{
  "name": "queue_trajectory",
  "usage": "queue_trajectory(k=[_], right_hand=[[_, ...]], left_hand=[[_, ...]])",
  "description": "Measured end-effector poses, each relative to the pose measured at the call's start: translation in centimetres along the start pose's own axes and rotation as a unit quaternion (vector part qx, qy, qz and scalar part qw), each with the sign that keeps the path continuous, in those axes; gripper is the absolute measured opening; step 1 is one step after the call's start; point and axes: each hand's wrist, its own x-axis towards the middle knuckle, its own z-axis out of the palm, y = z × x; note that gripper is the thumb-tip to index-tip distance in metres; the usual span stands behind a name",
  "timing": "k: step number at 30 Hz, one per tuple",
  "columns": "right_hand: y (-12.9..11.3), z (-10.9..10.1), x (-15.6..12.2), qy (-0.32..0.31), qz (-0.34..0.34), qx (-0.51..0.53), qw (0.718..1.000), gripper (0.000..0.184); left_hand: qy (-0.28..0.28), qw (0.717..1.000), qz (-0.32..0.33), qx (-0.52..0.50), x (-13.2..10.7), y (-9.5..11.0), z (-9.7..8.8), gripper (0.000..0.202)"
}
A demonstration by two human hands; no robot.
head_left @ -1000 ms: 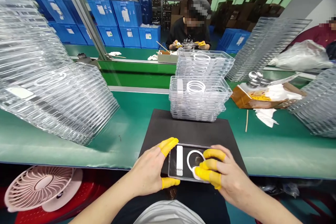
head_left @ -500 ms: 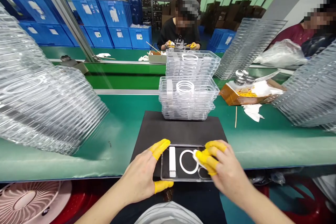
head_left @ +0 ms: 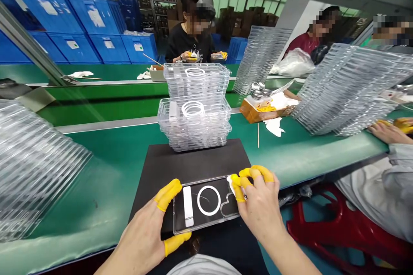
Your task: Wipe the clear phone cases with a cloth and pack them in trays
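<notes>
Since the earlier frame the view has swung, so the bench now runs at a slant, and the right hand [head_left: 258,202] has shifted toward the right end of the clear plastic phone case [head_left: 206,219]. The case is transparent, with a white ring [head_left: 208,200] at its middle, a white strip [head_left: 188,206] near its left end and a stepped camera cutout [head_left: 228,200] at the right. It lies flat on a black mat [head_left: 193,159], back face up, its long axis running across the view and rising slightly to the right.

The left hand [head_left: 145,227] spans the case's left end, fingers apart: the thumb's tip touches the near edge and the forefinger sits just beside the left edge. The right hand's fingers are bunched together, pressing a white wipe [head_left: 231,183] onto the far edge near the right end. Both hands wear yellow finger cots [head_left: 167,194].

Just beyond the mat stands a stack of clear cases [head_left: 193,124], with more stacks on the green bench [head_left: 109,142]. A co-worker [head_left: 193,36] sits across the line, and another person's hand [head_left: 389,132] rests at the right.
</notes>
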Motion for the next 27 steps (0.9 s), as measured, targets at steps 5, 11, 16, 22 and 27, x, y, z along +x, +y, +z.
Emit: queue_trajectory(k=[5, 11, 16, 22, 27], right_hand=[[-0.7, -0.6, -1.7, 0.007, -0.014, 0.006, 1.000, 0.013], [-1.3, 0.6, 0.3, 0.005, 0.032, 0.035, 0.999, 0.016], [-0.3, -0.8, -1.1, -0.053, 0.014, 0.098, 0.994, 0.017], [3.9, -2.6, -3.2, 0.052, 0.126, 0.267, 0.954, 0.018], [2.6, -0.9, -1.9, 0.045, 0.063, 0.211, 0.974, 0.018]], left_hand=[[0.013, 1.000, 0.005, -0.002, -0.1, -0.2, 0.2, 0.078], [0.004, 0.999, 0.035, -0.011, -0.1, -0.5, -0.1, 0.072], [0.007, 1.000, 0.018, -0.011, 0.0, -0.2, 0.0, 0.073], [0.006, 1.000, 0.020, -0.011, 0.0, -0.2, 0.1, 0.076], [0.010, 1.000, 0.017, -0.007, 0.0, -0.3, 0.1, 0.074]])
